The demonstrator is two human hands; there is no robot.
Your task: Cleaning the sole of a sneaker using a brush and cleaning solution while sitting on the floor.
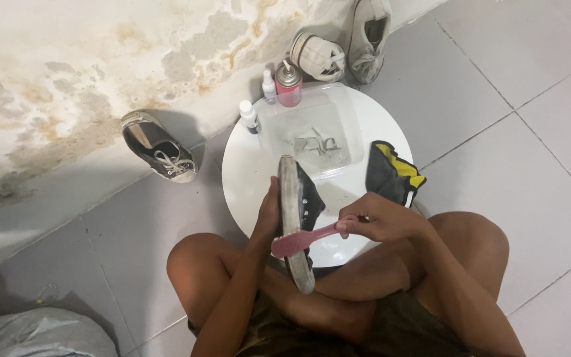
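Scrubbing midway at frame centre: left hand (267, 210) gripping black shoe (297, 218), right hand (375, 219) clasping pink brush (305, 240) against grey sole; other shoes (161, 147) waiting upper left.

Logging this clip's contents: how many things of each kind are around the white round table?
Shoes: 4, one black canvas shoe held in the left hand
Bottles: 3
Pink plastic brush in the right hand: 1
Clear plastic tub: 1
Black-and-yellow cloth: 1
Total: 10
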